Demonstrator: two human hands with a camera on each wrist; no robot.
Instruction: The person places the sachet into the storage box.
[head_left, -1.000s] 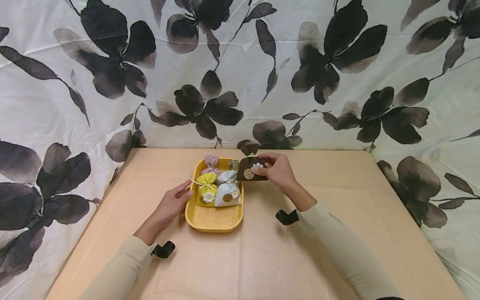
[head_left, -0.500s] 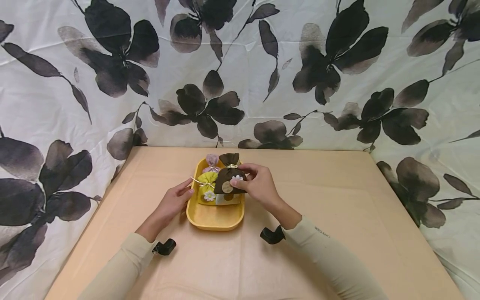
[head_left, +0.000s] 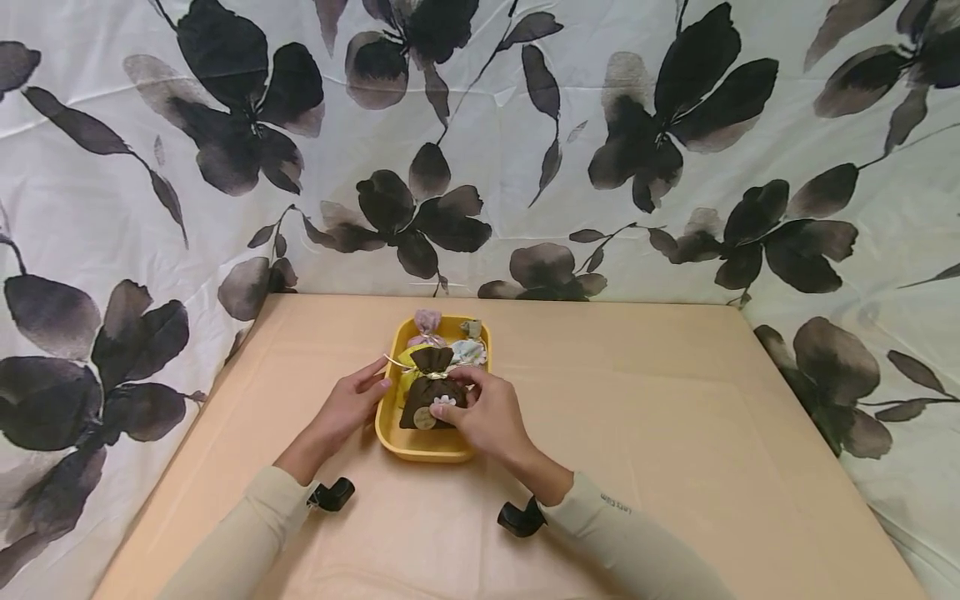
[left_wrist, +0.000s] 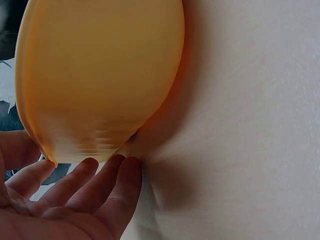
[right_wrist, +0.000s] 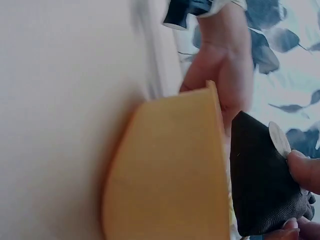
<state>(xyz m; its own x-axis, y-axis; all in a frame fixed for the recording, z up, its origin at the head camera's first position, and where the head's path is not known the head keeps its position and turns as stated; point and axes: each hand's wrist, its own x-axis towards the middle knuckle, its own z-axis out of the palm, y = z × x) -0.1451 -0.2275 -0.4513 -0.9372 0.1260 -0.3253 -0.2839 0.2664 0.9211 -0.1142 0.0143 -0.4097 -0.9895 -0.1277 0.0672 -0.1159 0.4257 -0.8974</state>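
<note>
Brown pouch (head_left: 431, 398) sits upright at the tray's (head_left: 427, 448) near end, tied neck pointing far, pinched by the right hand (head_left: 486, 414). Left hand (head_left: 347, 406), fingers relaxed, touches the tray's left wall.

A staged recording corner rather than a lived-in room. A white cloth (head_left: 495, 125) printed with large dark flowers hangs creased behind and along both sides of the tabletop (head_left: 675, 417), hiding whatever room lies beyond. The tabletop is covered in plain tan paper with visible fold lines. It carries only a yellow tray (head_left: 408, 446) of small tied fabric pouches (head_left: 429, 400), laid out like craft or gift goods.
</note>
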